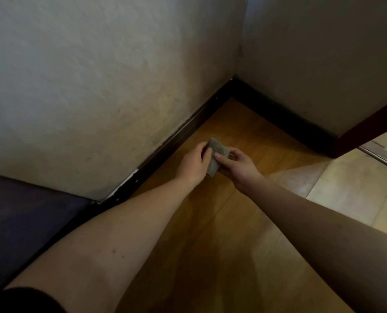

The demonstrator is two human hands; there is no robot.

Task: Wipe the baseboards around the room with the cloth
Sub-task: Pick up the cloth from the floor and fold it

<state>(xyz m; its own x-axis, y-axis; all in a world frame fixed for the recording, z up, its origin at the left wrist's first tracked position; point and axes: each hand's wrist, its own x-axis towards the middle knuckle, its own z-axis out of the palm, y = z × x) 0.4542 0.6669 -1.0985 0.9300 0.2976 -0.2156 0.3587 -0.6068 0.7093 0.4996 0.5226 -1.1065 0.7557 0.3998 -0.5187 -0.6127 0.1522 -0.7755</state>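
Observation:
A small folded grey cloth point(216, 153) is held above the wooden floor between both hands. My left hand point(193, 163) grips its left edge with curled fingers. My right hand point(237, 166) pinches its right side between thumb and fingers. A dark brown baseboard point(179, 136) runs along the foot of the left wall, a little to the left of the hands. It meets a second dark baseboard point(282, 116) in the corner beyond them. The cloth does not touch either baseboard.
A dark blue cushioned surface point(27, 220) lies at the lower left against the wall. The white wall point(97, 86) is stained near its foot. A dark door frame point(368, 132) and a metal threshold strip point(382, 154) stand at right, with pale tiles point(355, 184) beyond.

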